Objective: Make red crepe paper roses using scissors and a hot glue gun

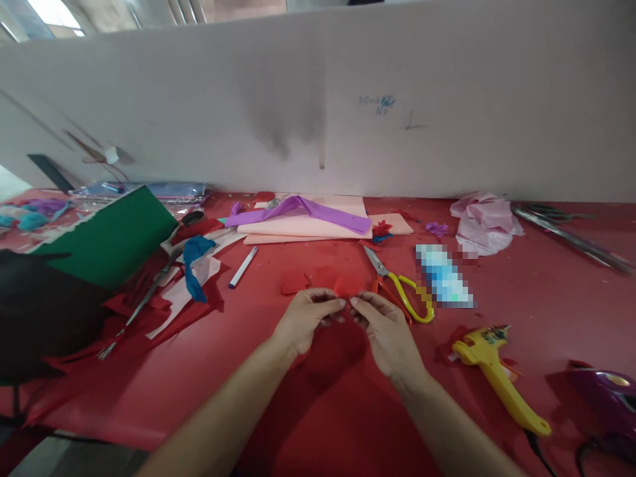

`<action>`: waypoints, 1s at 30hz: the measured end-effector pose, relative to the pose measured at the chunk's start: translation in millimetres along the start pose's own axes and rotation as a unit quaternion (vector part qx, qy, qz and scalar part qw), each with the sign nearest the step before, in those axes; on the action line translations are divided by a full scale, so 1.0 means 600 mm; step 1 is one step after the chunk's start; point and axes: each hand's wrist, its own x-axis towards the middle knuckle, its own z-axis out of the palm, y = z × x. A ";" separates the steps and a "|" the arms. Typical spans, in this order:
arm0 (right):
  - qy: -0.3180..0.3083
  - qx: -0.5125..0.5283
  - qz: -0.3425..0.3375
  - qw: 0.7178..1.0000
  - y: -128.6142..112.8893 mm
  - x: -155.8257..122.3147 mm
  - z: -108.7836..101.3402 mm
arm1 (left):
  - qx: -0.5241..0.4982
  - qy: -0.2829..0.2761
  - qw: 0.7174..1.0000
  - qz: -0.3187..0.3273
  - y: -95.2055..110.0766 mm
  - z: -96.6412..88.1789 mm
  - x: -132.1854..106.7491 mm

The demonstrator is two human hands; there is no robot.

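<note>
Both my hands meet at the middle of the red table, pinching a small thin piece of red paper (350, 283) between thumbs and fingers. My left hand (309, 317) grips its left side, and my right hand (382, 324) has its right side. The upper part of the piece stands above my fingertips; its lower part is hidden by them. Just beyond my left hand lie some small red paper pieces (294, 283). Beside my right hand rest yellow-handled scissors (397, 281), blades pointing away, with an orange-red handle partly under them.
A yellow glue gun (497, 377) and a purple tool (603, 391) with cords lie at right. A pen (243, 267), long scissors (149, 291), paper scraps and green card (109, 235) are at left. Peach paper (293, 228) with a purple strip lies before the white panel (199, 112).
</note>
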 end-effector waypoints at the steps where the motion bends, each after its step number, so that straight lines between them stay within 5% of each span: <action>1: -0.002 0.002 0.002 1.000 0.000 0.000 -0.001 | 0.001 -0.008 1.000 -0.003 0.000 0.000 0.000; 30: -0.005 0.008 0.015 1.000 -0.005 -0.002 -0.005 | -0.087 -0.041 0.994 -0.052 0.010 -0.003 -0.006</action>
